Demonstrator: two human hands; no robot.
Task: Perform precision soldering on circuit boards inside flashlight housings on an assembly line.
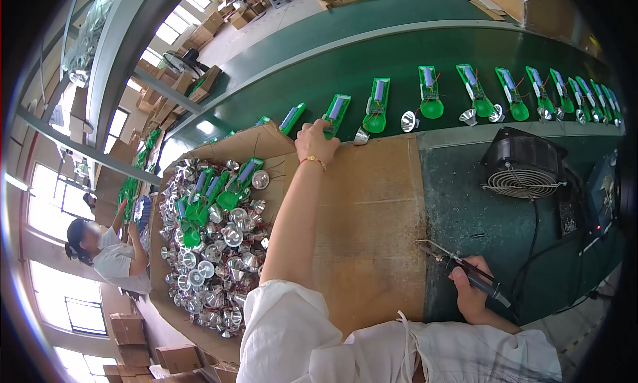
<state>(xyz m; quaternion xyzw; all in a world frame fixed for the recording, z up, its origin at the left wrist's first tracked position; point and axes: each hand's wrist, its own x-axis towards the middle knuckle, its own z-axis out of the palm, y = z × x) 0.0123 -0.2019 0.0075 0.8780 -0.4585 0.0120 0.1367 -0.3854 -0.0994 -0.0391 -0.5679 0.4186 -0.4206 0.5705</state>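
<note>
My left hand reaches to the far side of the bench, its fingers closed on the lower end of a green plastic housing with a blue-violet cylindrical cell in it. Beside that hand a small silver reflector cup lies at the cardboard's edge. Low on the right, my right hand is wrapped round a black-handled soldering iron, whose thin metal tip points left over the edge of the cardboard sheet. More green housings with cells and red wires stand in a row to the right, several with reflectors next to them.
On my left, a cardboard box holds many silver reflectors and several green housings. A black fan with a round wire guard stands at right, its cable running down the bench. Another person works farther left.
</note>
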